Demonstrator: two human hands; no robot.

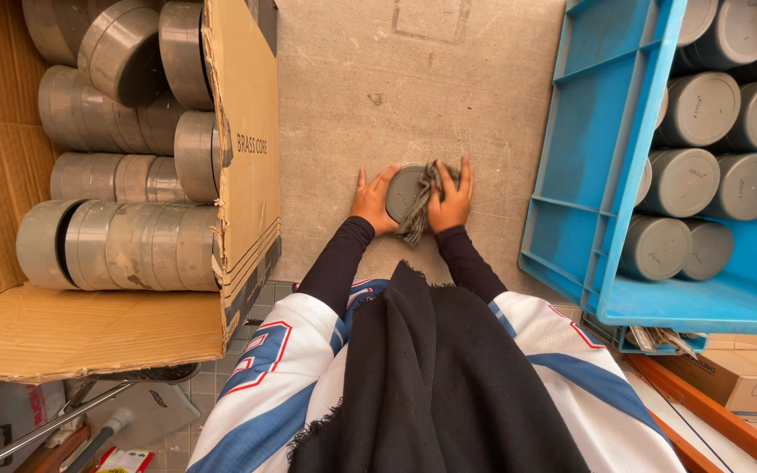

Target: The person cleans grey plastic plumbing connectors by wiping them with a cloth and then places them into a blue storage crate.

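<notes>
Item: one grey round cap [403, 191], upright on edge on the concrete surface [413, 79] between cardboard box [243, 175] and blue crate [602, 149]; my left hand [371, 201] gripped it steady so my right hand [451, 203], closed on a grey rag [420, 210], could wipe its face.

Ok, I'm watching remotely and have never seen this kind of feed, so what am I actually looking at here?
There is only one picture, taken from a camera on a person's head, looking down past a black scarf at their own bare hands. No machine is involved. The left hand steadies a round grey cap standing on edge on the concrete surface. The right hand presses a grey cloth against it. On the left, an open cardboard box holds stacked grey caps of the same kind. On the right, a blue plastic crate holds more of them in rows.
</notes>
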